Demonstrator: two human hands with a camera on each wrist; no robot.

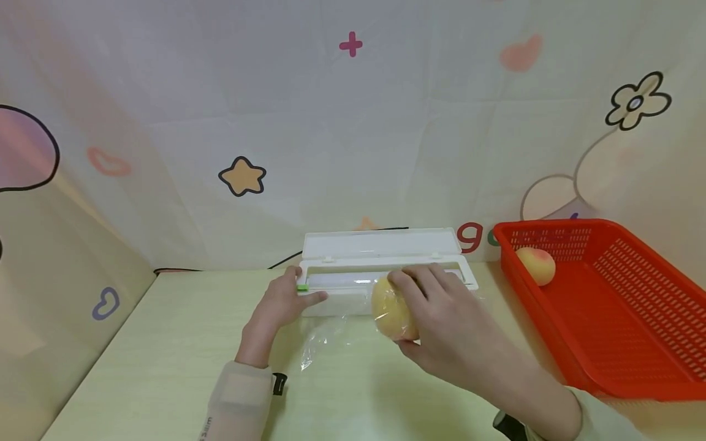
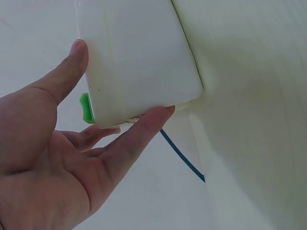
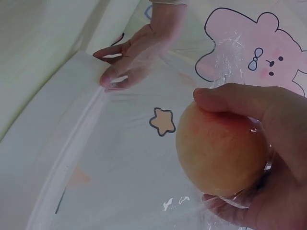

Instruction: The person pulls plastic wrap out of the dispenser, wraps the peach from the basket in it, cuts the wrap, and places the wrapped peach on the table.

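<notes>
A pale green table (image 1: 165, 343) is seen under everything, backed by a cartoon-print cloth (image 1: 353, 122) hung along its far edge. A red basket (image 1: 634, 343) is parked at the table's right edge, with one peach (image 1: 536, 264) sitting in its far corner.

Near the middle of the far edge a white cling film dispenser (image 1: 380, 260) is laid out with its lid flipped open. A sheet of cling film (image 1: 325, 340) is pulled out from it toward the near edge, clear and crinkly, so its outline is hard to make out.

The left hand (image 1: 281, 303) is pressed against the dispenser's left end, right by a small green slider (image 1: 302, 287); from the left wrist view the thumb is seen on one face and the fingers, mostly straight, on the other, so the box is braced rather than wrapped.

The right hand (image 1: 441, 318) is curled around a second peach (image 1: 393, 312), held just in front of the dispenser. In the right wrist view film is seen clinging over that peach and the fingers.
</notes>
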